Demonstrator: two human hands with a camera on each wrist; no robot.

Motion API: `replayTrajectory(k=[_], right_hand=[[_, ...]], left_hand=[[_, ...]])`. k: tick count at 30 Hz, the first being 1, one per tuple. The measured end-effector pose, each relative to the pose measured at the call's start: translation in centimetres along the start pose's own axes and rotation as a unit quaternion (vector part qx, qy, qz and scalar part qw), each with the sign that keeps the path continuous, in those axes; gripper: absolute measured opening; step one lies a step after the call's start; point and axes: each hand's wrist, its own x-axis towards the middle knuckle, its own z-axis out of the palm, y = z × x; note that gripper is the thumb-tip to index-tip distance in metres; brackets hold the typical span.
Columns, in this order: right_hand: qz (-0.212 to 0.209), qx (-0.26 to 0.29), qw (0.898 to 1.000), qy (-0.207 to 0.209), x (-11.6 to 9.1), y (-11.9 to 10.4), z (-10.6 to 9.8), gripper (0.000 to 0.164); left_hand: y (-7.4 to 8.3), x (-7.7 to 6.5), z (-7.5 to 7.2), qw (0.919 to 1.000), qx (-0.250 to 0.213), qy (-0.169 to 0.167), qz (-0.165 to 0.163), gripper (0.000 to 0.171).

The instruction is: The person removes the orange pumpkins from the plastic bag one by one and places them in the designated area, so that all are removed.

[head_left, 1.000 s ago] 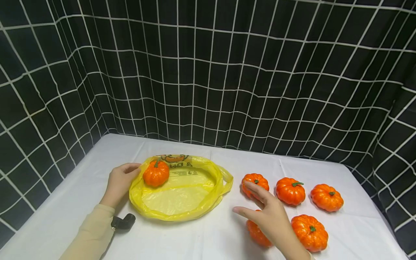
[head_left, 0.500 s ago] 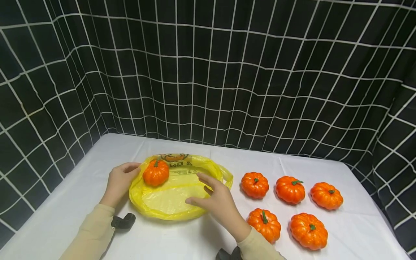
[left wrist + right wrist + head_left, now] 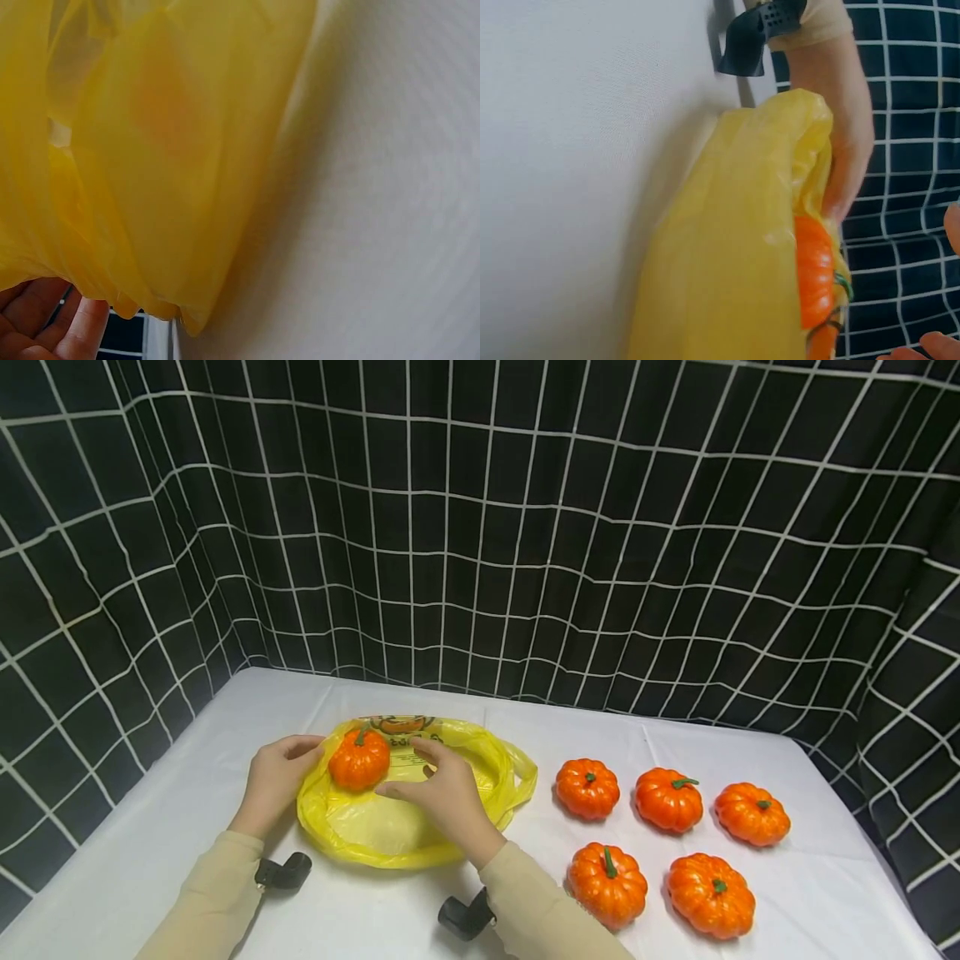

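A yellow plastic bag [image 3: 360, 835] lies with its mouth spread wide on the table. Inside its left part sits an orange mini pumpkin [image 3: 360, 760] with a green stem. My left hand [image 3: 277, 781] holds the bag's left rim; in the left wrist view its fingers [image 3: 82, 330] show beside the gathered plastic, partly hidden. Over the bag's mouth is my right hand [image 3: 446, 793], thumb and fingers apart and holding nothing, just right of the pumpkin. The right wrist view shows the pumpkin [image 3: 814, 270] past the bag's side, with fingertips [image 3: 939, 345] at the edge.
Several more orange pumpkins stand to the right in two rows, among them a back-row pumpkin [image 3: 587, 789] and a front-row pumpkin [image 3: 711, 896]. A white cloth [image 3: 247, 710] covers the table. Behind hangs a black curtain [image 3: 480, 527] with a white grid.
My right hand has moved left from beside the loose pumpkins to above the bag, near the pumpkin inside. The left hand and the bag have stayed in place.
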Motion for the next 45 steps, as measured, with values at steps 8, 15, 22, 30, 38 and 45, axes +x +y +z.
replayTrajectory(k=[8,15,22,30,38,45], right_hand=[[0.031,0.004,0.999,0.006,1.6,0.0,3.0,0.078],[0.058,0.024,0.997,0.045,3.2,0.3,5.1,0.078],[0.080,0.028,0.994,0.071,3.8,0.6,6.2,0.081],[0.073,0.010,0.994,0.079,4.5,1.3,7.0,0.076],[0.066,0.007,0.995,0.078,5.0,2.3,7.5,0.072],[0.066,0.010,0.995,0.080,5.1,2.7,7.5,0.071]], left_hand=[[-0.1,-0.1,-0.1,1.0000,0.003,-0.002,-0.003,0.039],[-0.1,0.1,-0.1,1.0000,0.004,-0.003,0.003,0.039],[0.0,0.1,0.0,1.0000,-0.001,-0.001,0.009,0.038],[-0.1,0.1,0.0,1.0000,0.003,-0.004,0.006,0.039],[-0.1,0.0,-0.1,1.0000,0.002,-0.004,0.004,0.038],[-0.2,0.3,0.0,1.0000,0.000,-0.004,0.001,0.038]])
